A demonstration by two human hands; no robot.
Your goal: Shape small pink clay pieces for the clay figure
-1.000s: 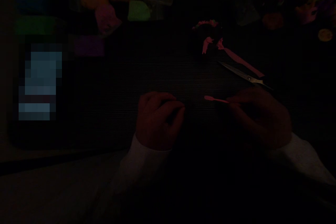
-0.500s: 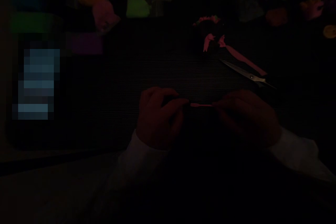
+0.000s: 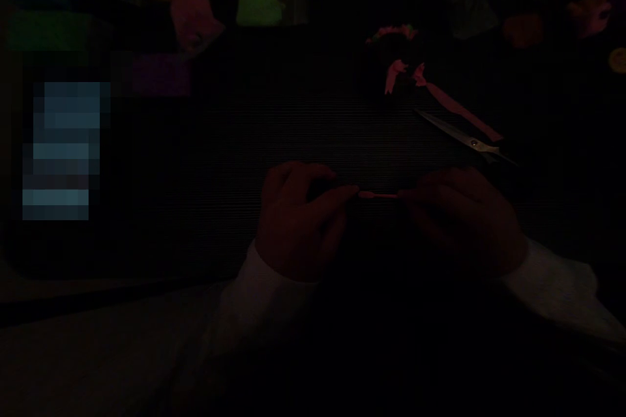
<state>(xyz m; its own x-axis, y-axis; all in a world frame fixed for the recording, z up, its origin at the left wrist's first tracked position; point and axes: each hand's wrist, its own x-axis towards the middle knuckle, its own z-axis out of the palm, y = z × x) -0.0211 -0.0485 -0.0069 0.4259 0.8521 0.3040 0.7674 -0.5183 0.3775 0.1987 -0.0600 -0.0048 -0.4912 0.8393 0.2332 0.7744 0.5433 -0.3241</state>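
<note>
Pinching the narrow end of a thin pink piece (image 3: pixel 368 195), the right hand (image 3: pixel 469 221) holds it crosswise, broader end at the left hand (image 3: pixel 300 221) (gripped or merely touched, I cannot tell); scissors (image 3: pixel 474 143) lie beyond.

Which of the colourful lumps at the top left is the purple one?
The purple block, just below the pink lump. It's the only purple one there and sits lowest in the picture.
</note>
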